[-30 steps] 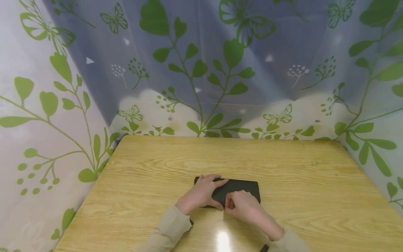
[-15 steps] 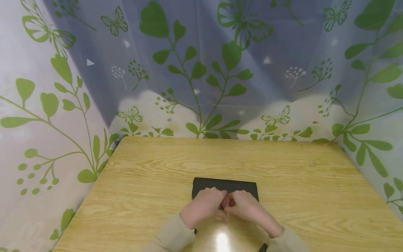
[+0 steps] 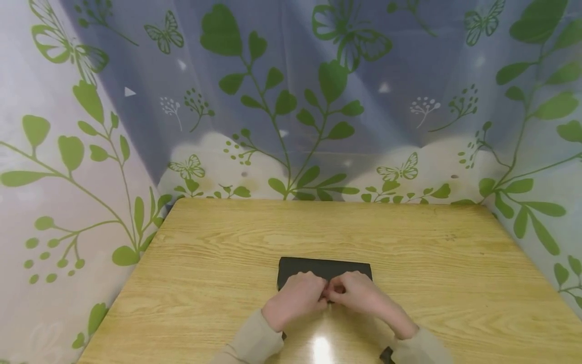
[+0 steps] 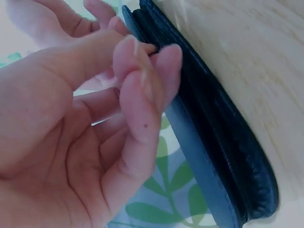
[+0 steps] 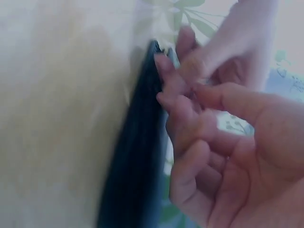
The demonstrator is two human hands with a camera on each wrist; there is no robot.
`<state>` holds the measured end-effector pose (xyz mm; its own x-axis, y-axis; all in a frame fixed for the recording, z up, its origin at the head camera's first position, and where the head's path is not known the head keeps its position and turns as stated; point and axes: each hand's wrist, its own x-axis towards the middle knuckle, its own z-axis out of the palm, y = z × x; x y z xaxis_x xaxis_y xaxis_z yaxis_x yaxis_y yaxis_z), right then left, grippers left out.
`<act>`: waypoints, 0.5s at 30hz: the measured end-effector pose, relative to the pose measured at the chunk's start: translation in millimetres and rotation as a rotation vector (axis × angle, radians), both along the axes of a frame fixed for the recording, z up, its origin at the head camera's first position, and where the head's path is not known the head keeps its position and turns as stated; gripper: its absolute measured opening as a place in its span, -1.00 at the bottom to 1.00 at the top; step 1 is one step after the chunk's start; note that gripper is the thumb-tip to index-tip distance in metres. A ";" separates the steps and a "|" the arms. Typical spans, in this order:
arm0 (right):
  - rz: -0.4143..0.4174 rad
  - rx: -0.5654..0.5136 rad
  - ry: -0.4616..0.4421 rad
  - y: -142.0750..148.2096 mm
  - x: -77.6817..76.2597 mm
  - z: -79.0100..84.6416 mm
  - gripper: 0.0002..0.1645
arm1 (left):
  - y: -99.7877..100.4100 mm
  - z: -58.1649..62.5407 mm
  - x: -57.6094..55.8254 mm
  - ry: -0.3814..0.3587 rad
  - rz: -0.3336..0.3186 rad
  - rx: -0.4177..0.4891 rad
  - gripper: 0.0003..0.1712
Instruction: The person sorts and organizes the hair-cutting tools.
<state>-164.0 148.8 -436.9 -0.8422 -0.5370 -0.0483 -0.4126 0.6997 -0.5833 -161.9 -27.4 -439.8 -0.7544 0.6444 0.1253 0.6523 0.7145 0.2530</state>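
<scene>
A black zippered case (image 3: 295, 267) lies flat on the table, its long side toward me. Along its near edge runs a zipper (image 4: 219, 138), seen closely in the left wrist view. My left hand (image 3: 296, 297) pinches with bent fingers at the middle of that edge, thumb against the fingertips. Right beside it, my right hand (image 3: 361, 296) has thumb and index finger pinched together at the same spot on the zipper side. The fingertips of both hands meet there and hide the small part between them; I cannot tell its shape.
The wooden table (image 3: 218, 242) extends around the case. A curtain (image 3: 273, 126) with green leaves and butterflies hangs behind and at both sides. Dark bands show at the sleeves (image 3: 386, 355), and a bright light reflection lies on the near tabletop.
My left hand has come off the top of the case, where it lay spread, to join the right hand at the near edge. The case has barely moved.
</scene>
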 end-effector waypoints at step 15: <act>0.015 0.200 0.172 17.3 -9.8 0.6 0.15 | 1.8 2.2 0.8 -0.035 0.077 -0.099 -0.61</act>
